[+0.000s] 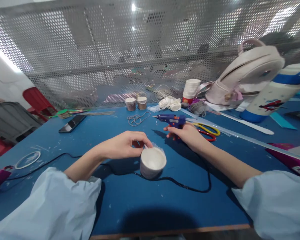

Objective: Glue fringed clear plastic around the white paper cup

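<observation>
My right hand (181,131) is wrapped round the handle of a blue glue gun (168,118). Its nozzle points left over the table, and a small red light glows on its body. A long clear glue stick (212,124) trails from the back of the gun. My left hand (132,144) is closed at the far left rim of a small white cup (152,163), which stands upright, its mouth facing me. Thin whitish material shows at the left fingertips and behind the rim; I cannot make out exactly what it is. Yellow and red scissors (207,129) lie beyond my right wrist.
A black cord (175,181) runs across the blue table (130,203) in front of the cup. Farther back are two wrapped cups (130,104), grey string (137,119) and stacked paper cups (191,88). A phone (72,123) lies left; a bottle (272,96) and backpack (247,73) stand right.
</observation>
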The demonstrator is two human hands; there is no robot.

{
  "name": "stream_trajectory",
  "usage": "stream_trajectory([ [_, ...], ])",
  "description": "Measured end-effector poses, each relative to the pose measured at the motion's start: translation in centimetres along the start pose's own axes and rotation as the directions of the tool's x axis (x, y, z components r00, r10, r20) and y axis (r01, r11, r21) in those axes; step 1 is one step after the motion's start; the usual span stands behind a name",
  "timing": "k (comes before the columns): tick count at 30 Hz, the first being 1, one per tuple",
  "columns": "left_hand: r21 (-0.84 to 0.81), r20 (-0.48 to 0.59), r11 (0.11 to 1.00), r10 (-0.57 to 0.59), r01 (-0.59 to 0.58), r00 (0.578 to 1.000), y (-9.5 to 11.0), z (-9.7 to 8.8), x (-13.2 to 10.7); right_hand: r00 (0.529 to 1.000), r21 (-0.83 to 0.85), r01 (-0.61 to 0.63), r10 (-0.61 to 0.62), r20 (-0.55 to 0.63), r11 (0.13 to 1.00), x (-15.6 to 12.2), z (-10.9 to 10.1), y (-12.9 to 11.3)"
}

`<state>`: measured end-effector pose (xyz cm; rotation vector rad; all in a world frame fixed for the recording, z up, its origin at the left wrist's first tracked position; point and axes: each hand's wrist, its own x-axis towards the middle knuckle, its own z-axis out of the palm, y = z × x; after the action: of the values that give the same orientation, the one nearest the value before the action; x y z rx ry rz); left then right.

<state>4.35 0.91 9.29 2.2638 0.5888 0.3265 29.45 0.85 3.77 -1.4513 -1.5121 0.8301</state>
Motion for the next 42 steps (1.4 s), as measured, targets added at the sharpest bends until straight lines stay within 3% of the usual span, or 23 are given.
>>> stream_trajectory([
  [6,0.016,-0.094,1.000,-0.001,0.003,0.996,0.1,1.2,0.4,0.999,0.120,0.002,0.003,-0.043,0.993,-2.3,-0.3,-1.8],
  [11,-0.001,-0.112,0.997,-0.083,0.083,0.990,-0.4,1.4,0.4,0.999,0.118,0.005,-0.001,-0.033,0.993,-2.7,0.0,-1.8],
  [15,-0.091,-0.202,0.994,-0.071,0.054,0.977,-0.7,2.0,0.2,1.000,0.099,0.029,-0.028,-0.005,0.995,-3.0,-0.1,-1.9],
  [18,-0.254,-0.274,0.966,-0.119,0.048,0.954,-0.8,2.8,0.4,0.998,0.056,0.066,-0.067,0.020,0.996,-3.9,-0.5,-2.6],
  [21,-0.473,-0.242,0.872,-0.267,0.127,0.933,-0.9,3.6,0.6,0.994,-0.018,0.102,-0.101,0.038,0.995,-5.1,-1.2,-3.6],
  [25,-0.572,-0.248,0.797,-0.392,0.192,0.886,-1.1,4.2,0.9,0.993,-0.055,0.112,-0.109,0.042,0.992,-6.7,-2.6,-4.8],
  [29,-0.595,-0.271,0.782,-0.413,0.186,0.869,-1.2,4.4,1.0,0.981,-0.081,0.146,-0.134,0.139,0.986,-7.7,-4.0,-4.9],
  [34,-0.603,-0.261,0.770,-0.438,0.209,0.861,-0.9,4.4,0.8,0.940,-0.120,0.101,-0.055,0.337,0.988,-8.4,-4.3,-4.9],
  [39,-0.569,-0.245,0.784,-0.448,0.247,0.859,-0.3,4.2,0.6,0.930,-0.311,0.153,-0.030,0.367,0.938,-9.2,-3.2,-6.1],
  [42,-0.555,-0.225,0.791,-0.440,0.257,0.869,0.2,4.2,0.6,0.920,-0.343,0.205,-0.061,0.387,0.917,-9.7,-2.4,-6.1],
])
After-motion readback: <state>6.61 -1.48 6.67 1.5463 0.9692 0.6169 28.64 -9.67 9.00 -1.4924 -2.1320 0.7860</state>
